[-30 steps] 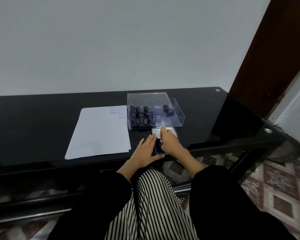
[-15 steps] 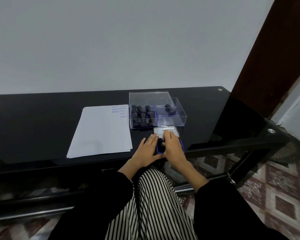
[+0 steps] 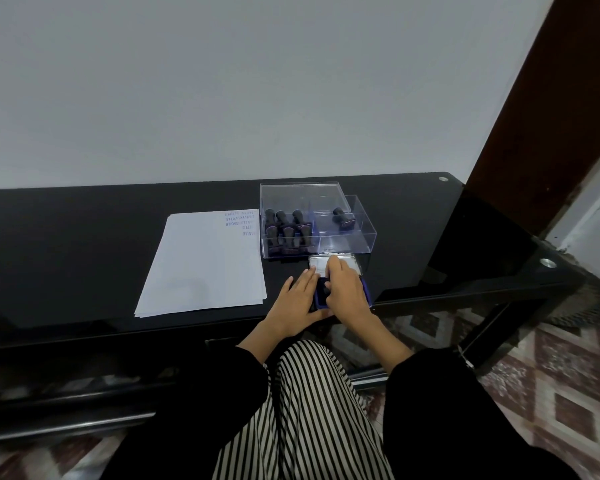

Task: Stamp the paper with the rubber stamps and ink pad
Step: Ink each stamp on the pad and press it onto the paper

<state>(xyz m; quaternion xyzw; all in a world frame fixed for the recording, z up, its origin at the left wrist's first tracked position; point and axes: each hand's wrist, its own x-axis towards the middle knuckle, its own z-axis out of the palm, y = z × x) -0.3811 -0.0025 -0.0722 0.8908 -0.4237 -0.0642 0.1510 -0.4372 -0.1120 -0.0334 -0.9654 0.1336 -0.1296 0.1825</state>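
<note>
1. A black glass table [image 3: 84, 254] stands against a pale wall [image 3: 257, 81], with a brown door [image 3: 551, 98] at the right and a patterned tile floor [image 3: 551, 393] below.
2. Striped trousers [image 3: 309, 410] fill the near foreground.
3. A clear box [image 3: 361, 244] sits just behind the pad, holding six dark stamps [image 3: 286, 230] in its left part and a lone stamp [image 3: 342, 218] in its right.
4. The paper [image 3: 201, 271], a white stack, lies left of the box; blue prints [image 3: 239, 221] mark its far right corner.
5. The pad [image 3: 367, 294], blue-rimmed, lies open near the table's front edge, mostly covered by the right hand.
6. Its silvery lid [image 3: 350, 266] is folded back towards the box.
7. The left hand [image 3: 295, 303] lies flat with straight fingers, touching the pad's left edge.
8. The right hand [image 3: 347, 292] arches over the pad, its index finger on the lid. I cannot tell whether it grips anything.
</note>
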